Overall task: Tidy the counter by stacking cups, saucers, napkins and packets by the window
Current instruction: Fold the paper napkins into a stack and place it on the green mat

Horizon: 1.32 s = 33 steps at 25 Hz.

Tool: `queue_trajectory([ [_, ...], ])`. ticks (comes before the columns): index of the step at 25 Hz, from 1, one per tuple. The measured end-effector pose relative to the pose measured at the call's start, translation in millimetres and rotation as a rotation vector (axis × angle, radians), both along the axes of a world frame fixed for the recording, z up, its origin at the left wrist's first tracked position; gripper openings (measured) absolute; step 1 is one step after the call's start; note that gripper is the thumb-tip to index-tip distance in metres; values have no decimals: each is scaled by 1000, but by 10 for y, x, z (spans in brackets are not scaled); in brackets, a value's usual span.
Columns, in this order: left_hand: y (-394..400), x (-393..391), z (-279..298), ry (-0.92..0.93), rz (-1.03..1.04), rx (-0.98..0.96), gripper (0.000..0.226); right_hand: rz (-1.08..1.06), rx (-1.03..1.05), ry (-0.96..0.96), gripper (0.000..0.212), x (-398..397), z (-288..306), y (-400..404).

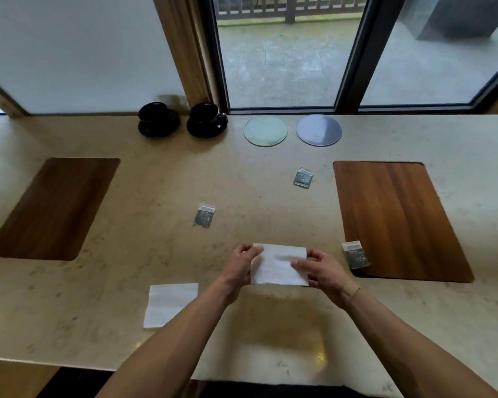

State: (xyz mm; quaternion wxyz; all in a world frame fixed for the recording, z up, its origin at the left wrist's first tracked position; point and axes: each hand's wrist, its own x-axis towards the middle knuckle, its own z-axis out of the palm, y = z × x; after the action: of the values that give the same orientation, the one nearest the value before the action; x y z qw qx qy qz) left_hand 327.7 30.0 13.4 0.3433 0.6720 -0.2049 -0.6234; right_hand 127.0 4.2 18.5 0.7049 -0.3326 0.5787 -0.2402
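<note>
Above the counter (242, 179), left hand (239, 264) and right hand (321, 268) each pinch one end of the napkin (276, 265).

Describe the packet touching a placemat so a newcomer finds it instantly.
Start at the brown wooden placemat on the right of the counter. At its near left corner lies a small grey-green packet with a white top strip, overlapping the mat's edge. The other two packets lie on bare counter.

Lower centre: left hand (240, 264) and right hand (322, 270) pinching white napkin (278, 265) above counter (156, 182); second napkin (169, 304) lower left.
</note>
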Motion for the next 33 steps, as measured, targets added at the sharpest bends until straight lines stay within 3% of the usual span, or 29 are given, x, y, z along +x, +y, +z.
queue_trajectory([
  [6,222,766,-12,53,-27,5,7,1,-41,67,29,707,-28,194],
  [11,484,1491,-45,-210,-133,-98,9,68,-89,171,23,1432,-54,385],
  [18,872,2207,-253,-377,-208,-155,9,139,-143,319,18,2113,-211,720],
  [26,1193,2399,-466,-424,-271,-131,8,290,-259,600,31,2254,-473,1043],
  [33,1251,2447,-539,-592,-344,-147,11,406,-309,680,30,2291,-494,1077],
])
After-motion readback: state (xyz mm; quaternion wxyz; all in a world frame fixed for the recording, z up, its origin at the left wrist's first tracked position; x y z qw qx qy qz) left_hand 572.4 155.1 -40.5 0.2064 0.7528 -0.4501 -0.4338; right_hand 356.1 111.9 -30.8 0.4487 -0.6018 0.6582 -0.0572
